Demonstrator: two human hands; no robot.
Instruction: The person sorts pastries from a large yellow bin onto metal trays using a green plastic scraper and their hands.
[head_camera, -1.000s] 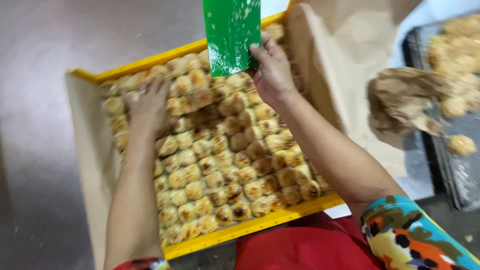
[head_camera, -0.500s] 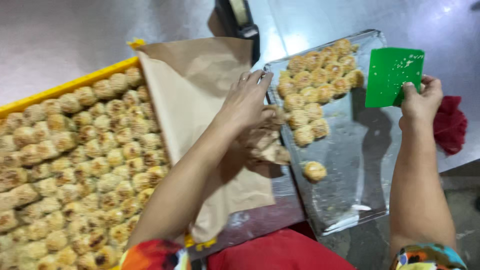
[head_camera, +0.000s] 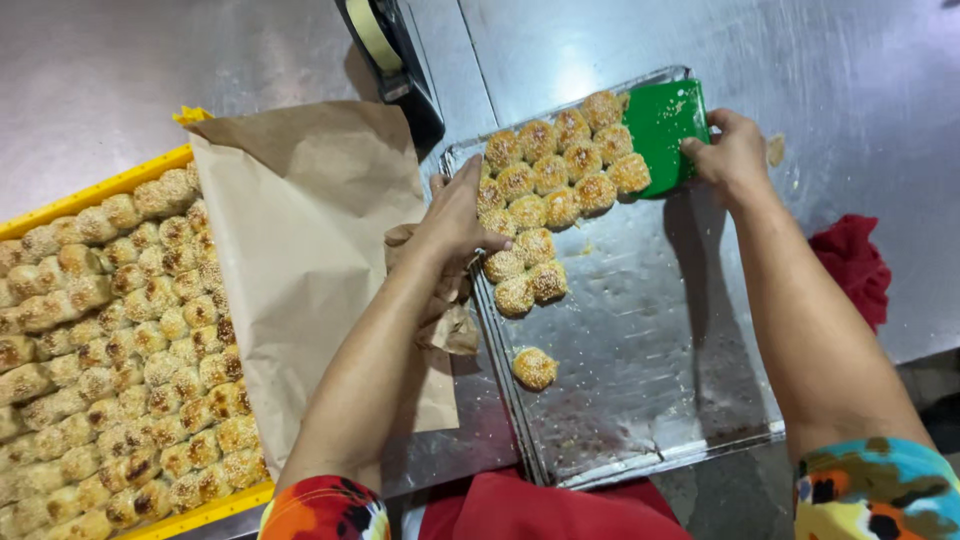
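While scraper (head_camera: 662, 132) meets buns (head_camera: 560, 175), paper (head_camera: 310, 250) adjoins tray (head_camera: 640, 400).

shiny steel table (head_camera: 150, 70), yellow crate (head_camera: 110, 185) lined with brown paper (head_camera: 300, 230) on the left, metal baking tray (head_camera: 660, 380) in the middle, tape dispenser (head_camera: 390, 50) up top, red cloth (head_camera: 850, 265) off right

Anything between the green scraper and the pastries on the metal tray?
Nothing visible. The right hand holds the green scraper with its edge against the far cluster of sesame pastries on the metal tray. The left hand rests at the cluster's opposite side, not between them.
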